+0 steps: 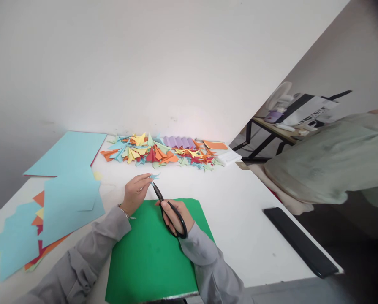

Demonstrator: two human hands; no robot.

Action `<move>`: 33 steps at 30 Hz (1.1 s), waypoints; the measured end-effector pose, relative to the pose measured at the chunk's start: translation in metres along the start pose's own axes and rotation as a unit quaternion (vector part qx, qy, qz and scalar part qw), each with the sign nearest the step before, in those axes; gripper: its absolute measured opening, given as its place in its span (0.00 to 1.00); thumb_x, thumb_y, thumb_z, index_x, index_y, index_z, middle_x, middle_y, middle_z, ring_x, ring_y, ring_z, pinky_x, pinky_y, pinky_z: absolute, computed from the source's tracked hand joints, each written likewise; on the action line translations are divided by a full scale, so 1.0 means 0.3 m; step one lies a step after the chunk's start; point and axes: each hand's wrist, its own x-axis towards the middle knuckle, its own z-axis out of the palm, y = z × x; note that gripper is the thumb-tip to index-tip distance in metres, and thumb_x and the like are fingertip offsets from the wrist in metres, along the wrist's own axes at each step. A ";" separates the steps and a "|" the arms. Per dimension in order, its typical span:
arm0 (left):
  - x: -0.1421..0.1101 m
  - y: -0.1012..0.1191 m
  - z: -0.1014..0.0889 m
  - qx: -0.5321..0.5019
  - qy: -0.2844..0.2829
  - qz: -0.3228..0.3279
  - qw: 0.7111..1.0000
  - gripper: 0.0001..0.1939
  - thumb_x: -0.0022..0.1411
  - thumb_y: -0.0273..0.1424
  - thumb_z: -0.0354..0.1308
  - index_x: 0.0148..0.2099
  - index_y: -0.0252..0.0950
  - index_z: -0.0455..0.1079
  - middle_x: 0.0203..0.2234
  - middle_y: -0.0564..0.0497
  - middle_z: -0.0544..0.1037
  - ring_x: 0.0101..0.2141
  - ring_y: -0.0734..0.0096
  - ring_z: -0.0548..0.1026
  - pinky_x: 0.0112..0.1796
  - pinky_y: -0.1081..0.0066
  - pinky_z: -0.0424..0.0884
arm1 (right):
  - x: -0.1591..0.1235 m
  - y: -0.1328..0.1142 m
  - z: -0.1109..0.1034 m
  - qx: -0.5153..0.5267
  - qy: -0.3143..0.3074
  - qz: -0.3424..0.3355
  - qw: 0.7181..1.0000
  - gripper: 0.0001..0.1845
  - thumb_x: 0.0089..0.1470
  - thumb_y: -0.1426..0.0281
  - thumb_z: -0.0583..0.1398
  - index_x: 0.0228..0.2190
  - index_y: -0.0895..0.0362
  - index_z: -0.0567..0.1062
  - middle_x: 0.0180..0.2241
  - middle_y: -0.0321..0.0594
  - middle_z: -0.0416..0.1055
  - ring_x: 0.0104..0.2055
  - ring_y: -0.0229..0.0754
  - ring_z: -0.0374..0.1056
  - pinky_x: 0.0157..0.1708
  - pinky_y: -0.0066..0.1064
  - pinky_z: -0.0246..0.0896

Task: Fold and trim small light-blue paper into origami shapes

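Between its fingertips my left hand (136,193) pinches a small light-blue paper piece (154,176) with pointed ends, above the far edge of the green mat (153,253). My right hand (178,217) is wrapped round the handles of black scissors (158,192). Their blades point up and left, with the tips at or very near the blue piece; I cannot tell whether they touch it. Behind my hands lies a heap of folded paper shapes (152,156) in yellow, orange, red, green and blue, some like paper planes.
Light-blue paper sheets (70,204) overlap at the left, with a larger blue sheet (66,154) behind. Purple pleated paper (178,142) lies by the wall. A long black object (299,240) borders the table's right edge. Another person (331,164) is beyond it, near a shelf (276,131).
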 end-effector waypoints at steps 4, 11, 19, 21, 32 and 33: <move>-0.001 -0.002 0.000 -0.003 0.000 0.003 1.000 0.08 0.56 0.24 0.53 0.36 0.36 0.73 0.35 0.46 0.78 0.37 0.70 0.76 0.38 0.68 0.73 | -0.002 -0.003 -0.001 -0.005 -0.001 0.001 1.000 0.31 0.44 0.45 0.52 0.29 0.62 0.71 0.07 0.25 0.54 0.05 0.28 0.47 0.03 0.20 0.40; -0.002 -0.006 0.000 0.000 -0.005 0.013 1.000 0.08 0.56 0.23 0.53 0.36 0.35 0.73 0.36 0.45 0.78 0.37 0.70 0.75 0.39 0.69 0.73 | -0.001 -0.001 -0.003 -0.013 0.002 0.004 1.000 0.33 0.44 0.44 0.52 0.31 0.63 0.72 0.07 0.25 0.54 0.05 0.28 0.47 0.03 0.20 0.40; -0.002 -0.006 0.000 0.000 -0.002 0.024 1.000 0.09 0.56 0.22 0.53 0.36 0.35 0.73 0.35 0.45 0.78 0.37 0.70 0.75 0.38 0.69 0.73 | 0.002 0.007 -0.006 -0.027 0.001 -0.004 1.000 0.31 0.45 0.45 0.52 0.29 0.61 0.73 0.07 0.26 0.55 0.05 0.28 0.48 0.04 0.21 0.40; -0.001 -0.006 0.001 -0.001 0.000 0.027 1.000 0.09 0.56 0.22 0.53 0.36 0.35 0.73 0.35 0.45 0.78 0.37 0.70 0.75 0.38 0.70 0.73 | 0.003 0.012 -0.007 -0.034 0.002 -0.012 0.999 0.30 0.47 0.45 0.51 0.29 0.61 0.73 0.07 0.26 0.55 0.06 0.28 0.48 0.04 0.20 0.40; -0.004 -0.006 0.002 0.002 0.002 0.022 1.000 0.09 0.55 0.22 0.53 0.36 0.36 0.73 0.35 0.46 0.78 0.36 0.71 0.75 0.38 0.69 0.73 | 0.006 0.016 -0.008 -0.042 0.002 -0.021 0.999 0.30 0.48 0.47 0.50 0.29 0.61 0.73 0.07 0.26 0.54 0.06 0.27 0.48 0.05 0.20 0.40; -0.003 -0.006 0.002 0.003 0.003 0.021 1.000 0.09 0.55 0.22 0.53 0.36 0.36 0.73 0.35 0.46 0.78 0.36 0.70 0.75 0.38 0.69 0.73 | 0.006 0.015 -0.008 -0.040 0.001 -0.020 0.999 0.29 0.48 0.47 0.50 0.29 0.61 0.73 0.07 0.26 0.54 0.06 0.28 0.48 0.05 0.20 0.40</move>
